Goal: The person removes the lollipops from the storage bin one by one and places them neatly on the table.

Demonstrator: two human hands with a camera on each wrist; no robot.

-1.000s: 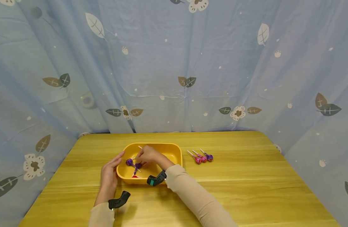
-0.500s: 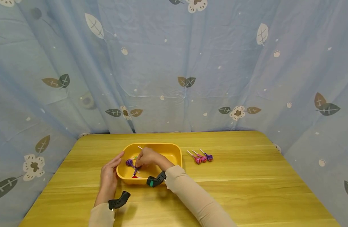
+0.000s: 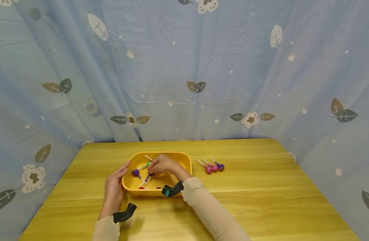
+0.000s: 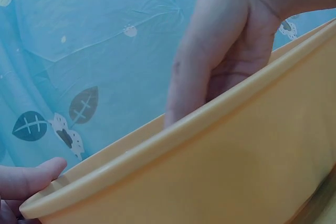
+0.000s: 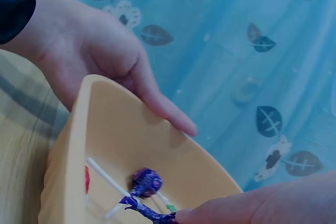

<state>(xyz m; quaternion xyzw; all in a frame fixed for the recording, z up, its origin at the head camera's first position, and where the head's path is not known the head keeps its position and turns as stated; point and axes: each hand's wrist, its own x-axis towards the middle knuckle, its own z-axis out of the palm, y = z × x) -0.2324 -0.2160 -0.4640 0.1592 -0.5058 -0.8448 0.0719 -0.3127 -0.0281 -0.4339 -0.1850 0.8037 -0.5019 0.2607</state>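
A yellow plastic box (image 3: pixel 186 162) stands left of centre on the table. My left hand (image 3: pixel 113 187) rests along its left wall from outside, fingers mostly straight, one finger lying on the rim in the right wrist view. Inside the box, my right hand (image 3: pixel 163 164) pinches a purple-wrapped lollipop (image 5: pixel 152 214) near its head, which the fingers partly hide; its white stick points to the near left. Beside it lie another purple lollipop (image 3: pixel 135 173) and a green one (image 3: pixel 147 165). A bit of red (image 3: pixel 141 188) shows by the front wall. Another white stick (image 3: pixel 149 157) sticks out behind the right hand.
Right of the box, two pink lollipops (image 3: pixel 208 170) and a purple lollipop (image 3: pixel 221 167) lie in a row on the wooden table (image 3: pixel 247 201). A blue patterned curtain (image 3: pixel 160 67) hangs behind the table. The box's front wall hides part of its floor.
My right hand has shifted slightly right inside the box, and the pinched lollipop has turned. More of the green lollipop shows. A dark bit now appears at the front wall. My left hand stays put.
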